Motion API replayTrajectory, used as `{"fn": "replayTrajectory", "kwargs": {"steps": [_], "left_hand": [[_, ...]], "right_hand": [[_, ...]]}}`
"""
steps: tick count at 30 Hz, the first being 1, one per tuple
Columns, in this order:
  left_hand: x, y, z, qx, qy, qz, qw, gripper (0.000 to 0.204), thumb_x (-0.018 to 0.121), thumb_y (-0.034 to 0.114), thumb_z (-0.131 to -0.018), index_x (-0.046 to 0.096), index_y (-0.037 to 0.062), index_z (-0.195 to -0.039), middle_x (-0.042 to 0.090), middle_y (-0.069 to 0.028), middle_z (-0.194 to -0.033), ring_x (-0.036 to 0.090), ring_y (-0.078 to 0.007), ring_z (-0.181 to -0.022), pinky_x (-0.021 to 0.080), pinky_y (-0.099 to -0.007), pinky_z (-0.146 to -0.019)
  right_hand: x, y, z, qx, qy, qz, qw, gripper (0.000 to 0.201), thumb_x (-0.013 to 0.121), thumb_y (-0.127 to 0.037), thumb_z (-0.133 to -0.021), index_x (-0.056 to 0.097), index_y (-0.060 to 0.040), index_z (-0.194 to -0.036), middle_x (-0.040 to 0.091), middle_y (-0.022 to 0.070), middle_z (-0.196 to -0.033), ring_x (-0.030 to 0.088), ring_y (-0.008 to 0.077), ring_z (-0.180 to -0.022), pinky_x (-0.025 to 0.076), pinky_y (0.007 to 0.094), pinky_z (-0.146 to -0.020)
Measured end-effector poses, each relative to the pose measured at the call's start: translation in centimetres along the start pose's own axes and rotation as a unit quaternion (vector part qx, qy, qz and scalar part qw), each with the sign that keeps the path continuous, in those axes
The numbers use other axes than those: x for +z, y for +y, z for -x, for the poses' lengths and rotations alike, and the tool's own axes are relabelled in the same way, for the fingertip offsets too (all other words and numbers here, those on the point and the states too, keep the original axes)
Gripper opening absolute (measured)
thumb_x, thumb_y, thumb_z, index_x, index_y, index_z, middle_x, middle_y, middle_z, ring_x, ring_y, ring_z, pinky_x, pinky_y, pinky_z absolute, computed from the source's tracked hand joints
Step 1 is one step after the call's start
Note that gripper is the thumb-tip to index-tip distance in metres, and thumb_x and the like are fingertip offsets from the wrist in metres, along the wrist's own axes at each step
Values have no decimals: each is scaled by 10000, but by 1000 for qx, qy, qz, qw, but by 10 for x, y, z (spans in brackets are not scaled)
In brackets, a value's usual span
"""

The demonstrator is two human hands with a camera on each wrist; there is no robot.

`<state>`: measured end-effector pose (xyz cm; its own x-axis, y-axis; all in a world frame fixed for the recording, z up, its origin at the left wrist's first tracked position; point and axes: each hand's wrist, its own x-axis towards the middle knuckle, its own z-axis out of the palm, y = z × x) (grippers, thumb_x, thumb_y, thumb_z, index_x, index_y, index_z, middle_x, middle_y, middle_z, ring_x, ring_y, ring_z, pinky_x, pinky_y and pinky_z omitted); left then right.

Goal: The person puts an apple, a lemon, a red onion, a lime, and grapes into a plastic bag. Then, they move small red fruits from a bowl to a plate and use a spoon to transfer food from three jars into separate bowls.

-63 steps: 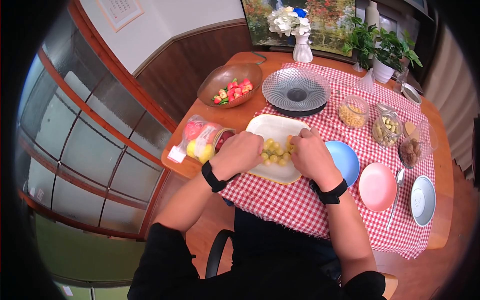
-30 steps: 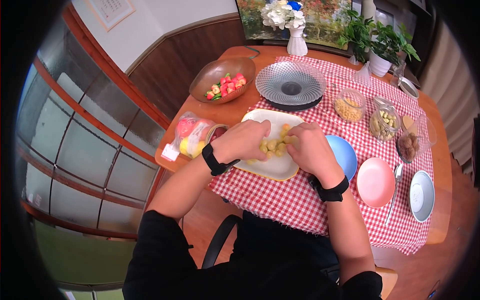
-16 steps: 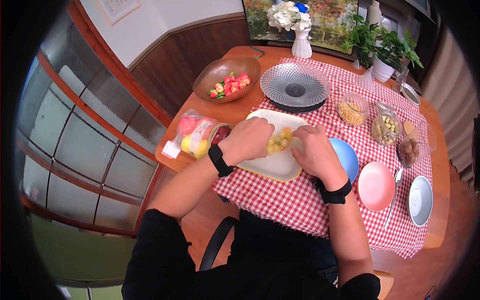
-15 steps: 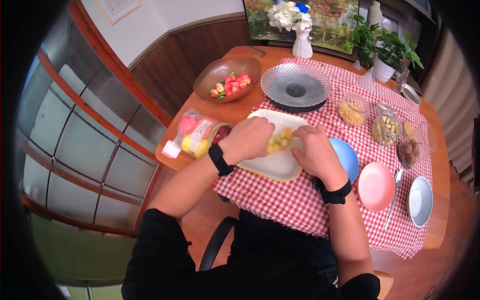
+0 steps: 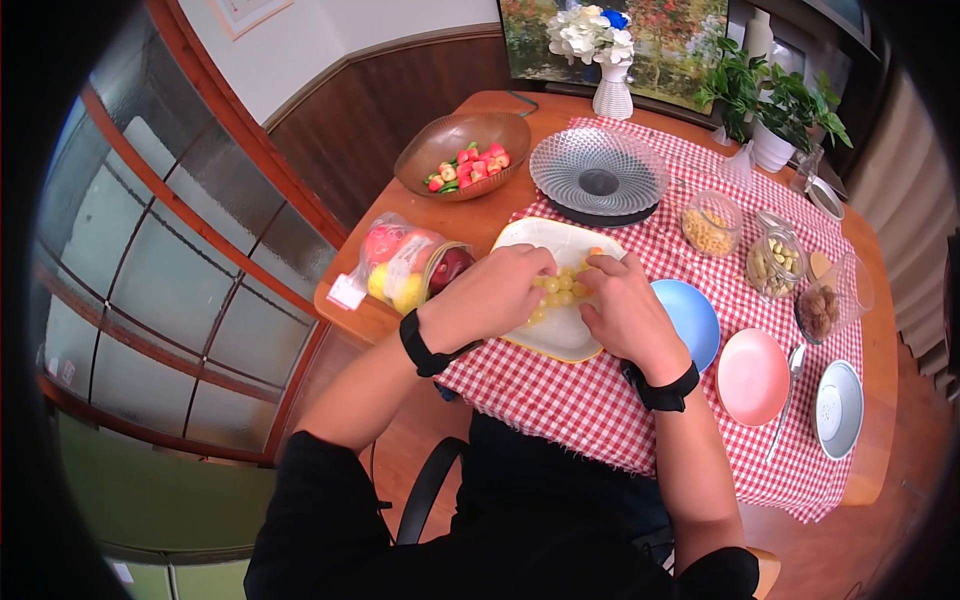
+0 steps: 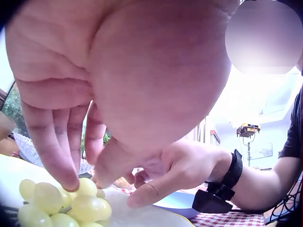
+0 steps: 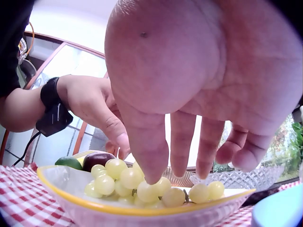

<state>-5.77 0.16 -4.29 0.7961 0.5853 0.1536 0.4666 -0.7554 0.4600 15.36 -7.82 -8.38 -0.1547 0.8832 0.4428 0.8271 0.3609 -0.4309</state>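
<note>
Left hand (image 5: 492, 292) and right hand (image 5: 632, 308) touch grapes (image 5: 563, 291)

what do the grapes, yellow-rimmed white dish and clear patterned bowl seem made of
Grapes: real fruit or glossy plastic; smooth, slightly translucent skins leave it open.
Yellow-rimmed white dish: probably glazed ceramic, perhaps melamine, judging by its smooth inside and coloured rim.
Clear patterned bowl: likely pressed glass, though hard plastic is possible; its faceted wall looks see-through.
</note>
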Motion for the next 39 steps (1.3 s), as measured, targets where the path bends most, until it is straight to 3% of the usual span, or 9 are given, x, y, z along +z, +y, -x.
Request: {"fn": "replayTrajectory", "kwargs": {"steps": [6, 8, 14, 21, 27, 29, 35, 39], "left_hand": [[-11, -13, 7, -10, 6, -104, 995, 381, 745, 134, -870, 647, -1, -1212, 687, -221, -1137, 656, -368, -1109, 515, -453, -996], [-17, -12, 3, -55, -102, -116, 987, 477, 757, 160, -866, 628, -29, -1284, 689, -229, -1175, 649, -368, -1153, 499, -446, -1031], [-9, -19, -8, -97, -164, -67, 979, 658, 813, 205, -775, 584, -44, -1340, 697, -273, -1137, 674, -408, -1108, 535, -451, -959], [2, -16, -6, -57, -124, -86, 987, 610, 820, 210, -726, 587, -27, -1238, 701, -268, -1008, 693, -426, -997, 552, -469, -873], [0, -4, -5, -67, -102, -83, 989, 564, 822, 185, -696, 574, 9, -1172, 684, -259, -970, 677, -435, -961, 541, -489, -835], [2, -8, -3, -41, -80, -80, 993, 567, 815, 167, -697, 588, 34, -1198, 687, -249, -979, 671, -433, -970, 541, -487, -851], [-1, -13, 1, -31, -58, -56, 996, 485, 793, 93, -720, 637, 52, -1177, 686, -234, -1017, 665, -415, -1016, 542, -463, -881], [-6, -13, 2, -29, -29, -67, 997, 453, 778, 31, -719, 646, 58, -1151, 669, -218, -1020, 659, -413, -1015, 536, -459, -878]], "right_hand": [[1, -2, -4, 5, -34, 17, 999, 301, 659, 26, -750, 772, 23, -1029, 705, 201, -1083, 609, 391, -1037, 532, 434, -946], [5, 0, -3, 6, -19, 21, 1000, 287, 642, 33, -752, 774, 20, -1008, 698, 200, -1032, 610, 389, -1009, 533, 440, -934], [7, 1, -2, 25, -37, 32, 999, 252, 640, 35, -753, 774, 24, -966, 683, 218, -990, 615, 391, -988, 534, 445, -916], [8, 3, -1, 24, -34, 37, 998, 210, 638, 35, -763, 770, 34, -926, 676, 227, -1012, 615, 395, -992, 537, 450, -911], [8, 2, 0, 13, 18, 12, 1000, 196, 638, 34, -782, 752, 61, -939, 662, 279, -1219, 615, 435, -1115, 526, 456, -998], [8, 4, -2, 22, -8, 19, 1000, 264, 657, 8, -794, 740, 44, -1042, 636, 281, -1316, 593, 459, -1225, 497, 465, -1066], [14, 5, -5, 41, -42, 9, 998, 389, 643, 21, -805, 706, 51, -1188, 630, 277, -1308, 631, 449, -1169, 503, 481, -1051], [13, -1, -5, 30, -24, 14, 999, 318, 628, 54, -776, 700, 45, -1086, 630, 253, -1188, 635, 430, -1081, 507, 507, -983]]}}
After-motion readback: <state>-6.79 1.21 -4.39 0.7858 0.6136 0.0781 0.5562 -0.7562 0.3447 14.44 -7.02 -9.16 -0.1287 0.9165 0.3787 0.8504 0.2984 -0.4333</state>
